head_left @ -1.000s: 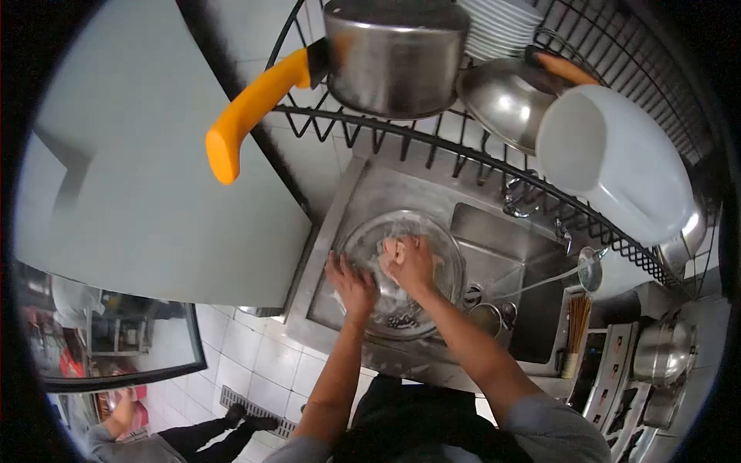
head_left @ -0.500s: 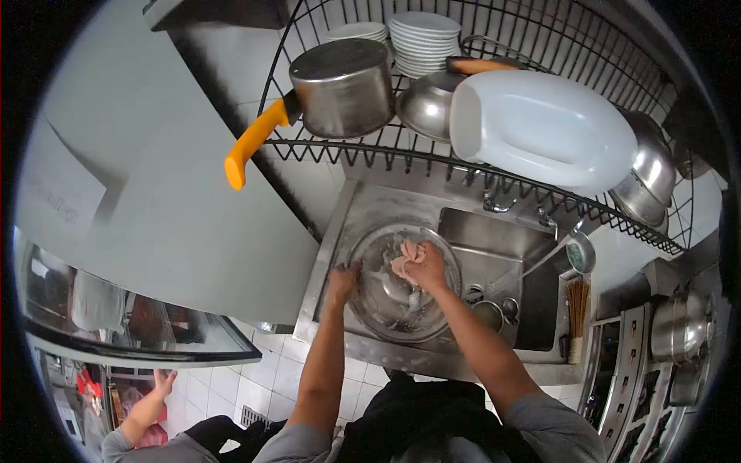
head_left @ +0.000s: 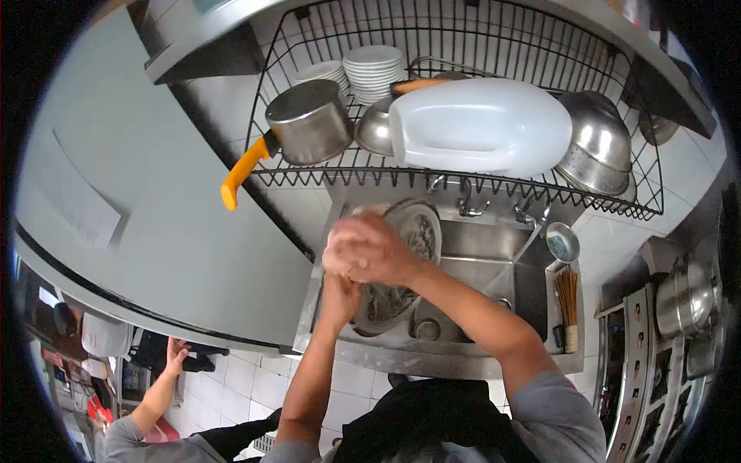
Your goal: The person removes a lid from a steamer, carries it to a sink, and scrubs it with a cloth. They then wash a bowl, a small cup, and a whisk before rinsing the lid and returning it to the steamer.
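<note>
A large round steel bowl (head_left: 427, 231) stands tilted up in the left part of the sink unit, its wet, sudsy inside partly in view. My left hand (head_left: 340, 299) is closed at its left side, apparently gripping the rim, though my right hand and forearm hide part of the hold. Close above it, my right hand (head_left: 370, 251) is smeared by motion, its fingers wrapped round a pale pink cloth (head_left: 372, 209) that shows only in part. The two hands overlap at the bowl's left edge.
Overhead hangs a wire rack (head_left: 463, 179) with a yellow-handled pot (head_left: 309, 123), stacked white plates (head_left: 373, 73), a white plastic jug (head_left: 486, 127) and a colander (head_left: 598, 147). A ladle (head_left: 562, 243) and chopsticks (head_left: 566, 297) are at right. Another person's hand (head_left: 177, 355) is by the fridge door (head_left: 170, 208).
The bowl has gone from lying flat to tilted up. My right hand has moved left with the cloth, from inside the bowl to its left edge. The fridge door has swung.
</note>
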Demonstrator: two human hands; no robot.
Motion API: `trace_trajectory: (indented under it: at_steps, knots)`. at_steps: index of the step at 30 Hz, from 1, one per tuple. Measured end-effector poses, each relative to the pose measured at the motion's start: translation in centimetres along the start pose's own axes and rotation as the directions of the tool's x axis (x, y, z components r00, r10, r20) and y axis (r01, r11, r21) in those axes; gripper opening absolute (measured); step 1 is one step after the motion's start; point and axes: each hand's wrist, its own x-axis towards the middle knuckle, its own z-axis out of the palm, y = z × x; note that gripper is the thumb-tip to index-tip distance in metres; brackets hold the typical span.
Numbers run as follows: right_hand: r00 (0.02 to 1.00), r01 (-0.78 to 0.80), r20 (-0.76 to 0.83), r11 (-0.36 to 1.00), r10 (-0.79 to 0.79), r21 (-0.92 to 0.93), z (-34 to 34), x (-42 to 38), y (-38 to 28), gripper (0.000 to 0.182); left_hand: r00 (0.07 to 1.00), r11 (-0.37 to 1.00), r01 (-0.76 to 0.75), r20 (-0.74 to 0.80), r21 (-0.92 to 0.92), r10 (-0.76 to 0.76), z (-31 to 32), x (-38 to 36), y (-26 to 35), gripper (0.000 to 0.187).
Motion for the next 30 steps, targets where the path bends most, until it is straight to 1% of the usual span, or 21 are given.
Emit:
trace_trajectory:
  at_steps: [1, 2, 3, 4, 5, 6, 7, 8, 10, 11, 13, 15, 16, 18, 20, 22, 23, 24, 26, 29, 30]
  knots:
    - [0.977, 0.197, 0.094, 0.979, -0.191, -0.061, -0.5, 0.3, -0.6, 0.042, 0.991, 0.991, -0.133, -0.02, -0.023, 0.133, -0.1, 0.0, 0.5, 0.014]
    - [0.978, 0.194, 0.094, 0.979, -0.188, -0.068, -1.4, 0.4, -0.6, 0.042, 0.964, 0.963, -0.265, -0.041, -0.041, 0.263, -0.2, -0.1, 1.0, 0.017]
    - [0.979, 0.127, 0.164, 0.992, -0.122, -0.017, -2.3, -0.1, -0.7, 0.042, 0.965, 0.964, -0.261, -0.026, -0.049, 0.26, -0.8, -1.5, 1.0, 0.017]
    - [0.97, 0.056, 0.236, 0.998, -0.062, 0.034, -3.1, -0.5, -0.5, 0.042, 0.986, 0.997, -0.036, 0.166, 0.064, 0.025, -1.5, -2.9, 1.1, 0.016]
    - [0.976, 0.058, 0.21, 0.998, -0.061, 0.022, -4.2, -0.6, 0.9, 0.04, 0.924, 0.963, 0.163, 0.309, 0.213, -0.225, -1.8, -3.8, 1.2, 0.016]
    - [0.981, 0.06, 0.184, 0.998, -0.061, 0.01, -5.3, -1.1, 2.8, 0.037, 0.921, 0.961, 0.171, 0.31, 0.219, -0.234, -2.7, -3.9, 2.8, 0.015]
    - [0.96, -0.26, 0.148, 0.956, 0.24, 0.139, -5.9, -3.4, 5.8, 0.031, 0.922, 0.961, 0.166, 0.311, 0.22, -0.231, -3.1, -4.4, 2.9, 0.015]
    - [0.842, -0.539, 0.151, 0.798, 0.518, 0.27, -6.0, -5.2, 8.0, 0.026, 0.913, 0.948, 0.202, 0.302, 0.245, -0.273, -3.5, -5.0, 2.9, 0.016]
    - [0.867, -0.499, 0.142, 0.84, 0.478, 0.215, -6.5, -5.4, 5.8, 0.031, 0.905, 0.933, 0.243, 0.284, 0.264, -0.316, -4.0, -5.4, 2.7, 0.017]
    - [0.89, -0.453, 0.136, 0.877, 0.435, 0.161, -7.0, -4.7, 4.9, 0.036, 0.931, 0.954, 0.185, 0.268, 0.238, -0.248, -4.1, -5.2, 2.5, 0.019]
    - [0.99, -0.052, 0.122, 0.994, 0.063, -0.092, -4.3, -2.7, 1.9, 0.036, 0.941, 0.97, 0.119, 0.288, 0.214, -0.179, -3.8, -5.4, 2.4, 0.021]
    - [0.991, -0.025, 0.122, 0.982, 0.048, -0.188, -3.4, -1.5, -0.8, 0.036, 0.957, 0.988, 0.022, 0.283, 0.151, -0.064, -3.1, -4.7, 2.5, 0.026]
    - [0.995, 0.008, 0.104, 0.986, 0.01, -0.169, -3.0, -1.0, -0.8, 0.034, 0.966, 0.992, 0.107, 0.229, 0.07, -0.121, -3.1, -4.8, 2.5, 0.027]
    - [0.983, -0.074, 0.164, 0.994, 0.087, -0.082, -5.0, -0.8, -0.7, 0.033, 0.967, 0.986, 0.121, 0.209, 0.11, -0.142, -4.0, -5.7, 2.2, 0.026]
    - [0.911, -0.41, 0.061, 0.879, 0.408, 0.243, -3.4, -5.1, 6.6, 0.031, 0.967, 0.968, 0.165, 0.164, 0.187, -0.197, -5.1, -6.6, 1.9, 0.024]
    - [0.802, -0.59, 0.068, 0.77, 0.593, 0.241, -3.1, -8.9, 10.5, 0.031, 0.956, 0.961, 0.214, 0.166, 0.174, -0.243, -5.7, -6.6, 1.7, 0.024]
    - [0.811, -0.578, 0.066, 0.778, 0.581, 0.245, -2.8, -7.5, 9.2, 0.031, 0.946, 0.953, 0.257, 0.162, 0.158, -0.282, -6.0, -6.0, 1.4, 0.024]
    - [0.9, -0.431, -0.025, 0.898, 0.435, 0.091, -2.1, -6.2, 7.7, 0.031, 0.951, 0.956, 0.246, 0.15, 0.159, -0.27, -6.1, -5.3, 1.1, 0.024]
    - [0.961, -0.277, -0.011, 0.955, 0.278, -0.109, -2.2, -3.0, 2.9, 0.032, 0.944, 0.952, 0.225, 0.194, 0.207, -0.266, -6.6, -5.9, 0.8, 0.025]
    - [0.97, -0.208, 0.101, 0.969, 0.222, -0.133, -1.4, -0.6, -1.3, 0.032, 0.936, 0.929, 0.181, 0.233, 0.323, -0.263, -5.8, -6.2, 0.9, 0.027]
    - [0.972, -0.185, 0.123, 0.975, 0.2, -0.124, -1.1, -1.1, -1.1, 0.031, 0.949, 0.952, 0.182, 0.21, 0.246, -0.236, -5.9, -6.4, 0.9, 0.03]
